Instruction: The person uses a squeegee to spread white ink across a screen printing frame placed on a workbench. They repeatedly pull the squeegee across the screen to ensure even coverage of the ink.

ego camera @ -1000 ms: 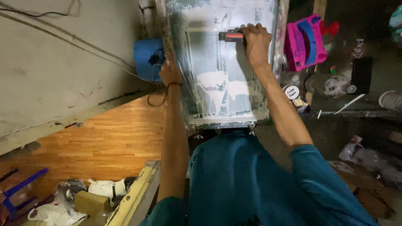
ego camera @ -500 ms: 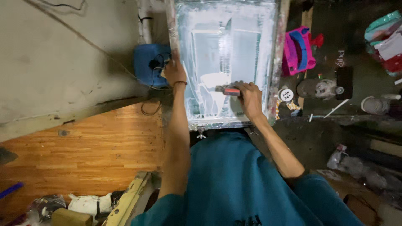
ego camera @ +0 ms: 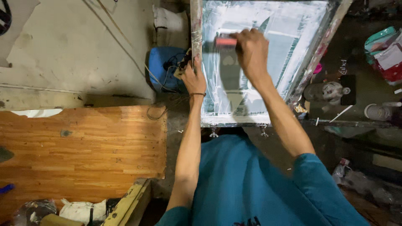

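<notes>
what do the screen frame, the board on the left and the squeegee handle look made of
Frame: probably wood, paint-smeared and worn, though metal can't be ruled out. Board: wood, orange-brown, visible grain and strip joints, slight sheen. Handle: red, smooth, likely plastic or painted wood; mostly hidden by the right hand.

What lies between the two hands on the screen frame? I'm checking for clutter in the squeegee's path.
In the head view, only pale, ink-smeared mesh of the screen frame lies between the left hand and the right hand gripping the red-handled squeegee.
</notes>
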